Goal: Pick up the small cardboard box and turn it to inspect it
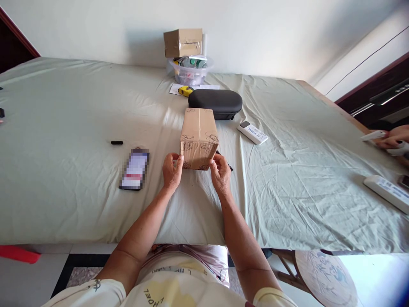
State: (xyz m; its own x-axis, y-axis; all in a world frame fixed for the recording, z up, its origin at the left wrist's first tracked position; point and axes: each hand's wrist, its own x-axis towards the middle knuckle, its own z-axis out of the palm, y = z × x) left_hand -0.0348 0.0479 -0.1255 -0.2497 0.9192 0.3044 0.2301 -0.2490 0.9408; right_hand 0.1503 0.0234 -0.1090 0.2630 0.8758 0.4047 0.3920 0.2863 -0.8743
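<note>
One angular cardboard box [199,133] is gripped between half-curled fingers [179,165] of both hands [173,172] [221,175]; wrinkled cloth [79,128] spreads beneath them.

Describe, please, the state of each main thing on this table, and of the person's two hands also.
Cardboard box: closed, held upright
Left hand: fingers against the box's left side
Right hand: fingers against the box's right side
Black case: closed
Phone: screen lit, content blurred
Plastic basin: filled with items
Tablecloth: wrinkled
</note>
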